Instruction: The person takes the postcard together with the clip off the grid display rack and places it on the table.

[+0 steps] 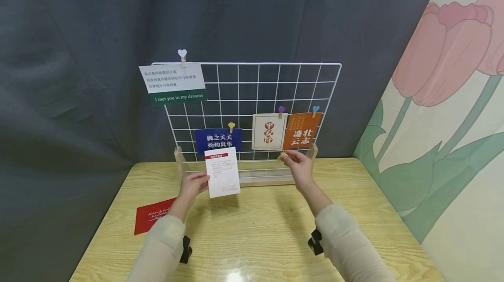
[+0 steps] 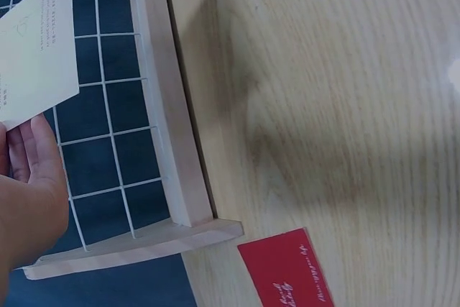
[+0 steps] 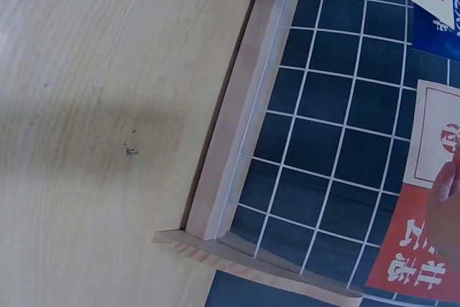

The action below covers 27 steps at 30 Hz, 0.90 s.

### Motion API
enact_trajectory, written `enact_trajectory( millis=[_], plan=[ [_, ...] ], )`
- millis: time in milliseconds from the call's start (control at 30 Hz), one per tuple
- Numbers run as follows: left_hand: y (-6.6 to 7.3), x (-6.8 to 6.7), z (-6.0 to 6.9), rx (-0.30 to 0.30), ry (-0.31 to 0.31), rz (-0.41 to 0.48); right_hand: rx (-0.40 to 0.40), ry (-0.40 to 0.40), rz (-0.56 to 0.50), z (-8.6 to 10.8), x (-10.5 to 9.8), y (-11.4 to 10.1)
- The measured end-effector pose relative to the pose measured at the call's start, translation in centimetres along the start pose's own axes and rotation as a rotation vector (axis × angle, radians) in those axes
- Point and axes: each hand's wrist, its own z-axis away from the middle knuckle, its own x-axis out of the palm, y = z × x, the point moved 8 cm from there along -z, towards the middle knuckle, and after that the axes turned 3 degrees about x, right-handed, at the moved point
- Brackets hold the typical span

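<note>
two hands were raised before the white wire grid (image 1: pixel 256 63): the left hand (image 1: pixel 195 184) held the white paper card with a red band (image 1: pixel 222 174) by its left edge, its top overlapping the blue lettered card (image 1: pixel 218 137) in view; the right hand (image 1: pixel 300 168) pinched a small yellow object (image 1: pixel 283 154), seemingly a clip. that one-sided grip might have let the white card tilt, or its top snag the blue one. open grid squares lay rightward, up to the cream red-printed card (image 1: pixel 269 132).

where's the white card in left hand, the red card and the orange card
Held white card (image 1: pixel 222 173), head view: middle of its face.
Red card (image 2: pixel 286 271), left wrist view: middle of its visible part.
Orange card (image 1: pixel 302 131), head view: middle of its face.
</note>
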Motion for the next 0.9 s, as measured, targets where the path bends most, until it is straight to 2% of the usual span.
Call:
enact_trajectory(
  millis=[100, 133, 167, 433, 567, 600, 667, 733, 800, 833, 900],
  plan=[
    [-0.7, -0.3, -0.1, -0.024, 0.014, -0.015, 0.012, 0.0, 0.001, 0.1, -0.3, 0.4],
    [-0.1, -0.3, 0.6, -0.065, 0.059, -0.055, 0.02, 0.0, 0.002, 0.1, -0.3, 0.6],
    [-0.2, -0.4, 0.7, -0.075, 0.066, -0.057, 0.023, 0.0, 0.008, 0.2, -0.4, 0.7],
    [-1.1, -1.0, 1.1, -0.093, 0.068, -0.053, 0.03, 0.027, 0.036, 0.6, -1.1, 1.4],
    [-1.9, -1.3, 1.0, -0.085, 0.071, -0.061, 0.034, 0.031, 0.019, 0.9, -1.6, 2.1],
    [-2.7, -1.6, 0.4, -0.06, 0.045, -0.04, 0.037, 0.031, 0.011, 1.0, -1.7, 2.2],
    [-3.2, -1.9, 0.2, -0.042, 0.039, -0.026, 0.046, 0.034, -0.007, 1.2, -2.0, 2.6],
    [-4.6, -2.5, -0.8, -0.01, -0.014, 0.01, 0.051, 0.041, -0.005, 1.4, -2.3, 2.9],
    [-4.9, -2.6, -0.7, -0.003, -0.024, 0.011, 0.058, 0.049, -0.003, 1.5, -2.6, 3.3],
    [-4.4, -2.5, 0.0, -0.018, 0.0, -0.014, 0.057, 0.052, 0.001, 1.5, -2.8, 3.5],
    [-4.4, -2.5, 0.4, -0.037, 0.019, -0.041, 0.044, 0.058, 0.002, 1.6, -3.1, 3.8]
  ],
)
